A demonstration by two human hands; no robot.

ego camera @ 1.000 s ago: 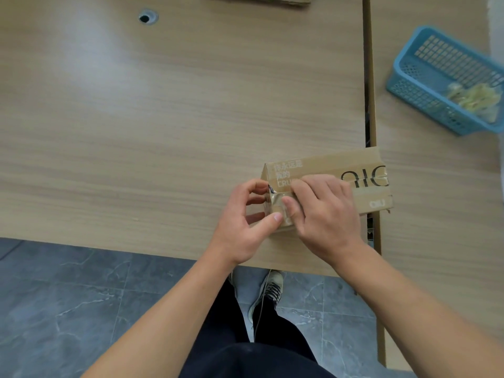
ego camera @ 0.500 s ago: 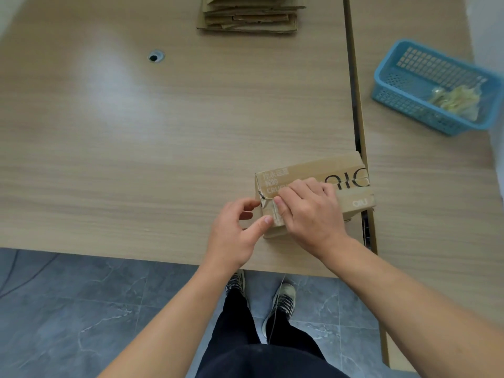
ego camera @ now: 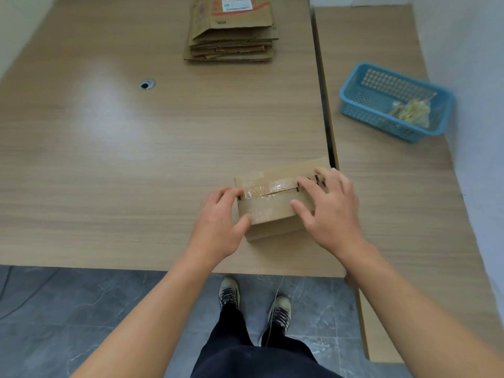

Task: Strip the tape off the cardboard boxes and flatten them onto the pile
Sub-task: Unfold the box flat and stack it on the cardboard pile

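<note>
Cardboard box (ego camera: 268,214): left fingers (ego camera: 230,193) gripping its end, right fingers (ego camera: 309,186) resting released on top; tape (ego camera: 281,184) wanting 1 steady peel.

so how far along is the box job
Done: a pile of flattened brown cardboard sits at the table's far edge, and a crumpled yellowish wad, likely tape, lies in the blue plastic basket. In hand: the left hand grips the small brown cardboard box; the right hand rests on it. Left: the clear tape over its top seam, then flattening.
</note>
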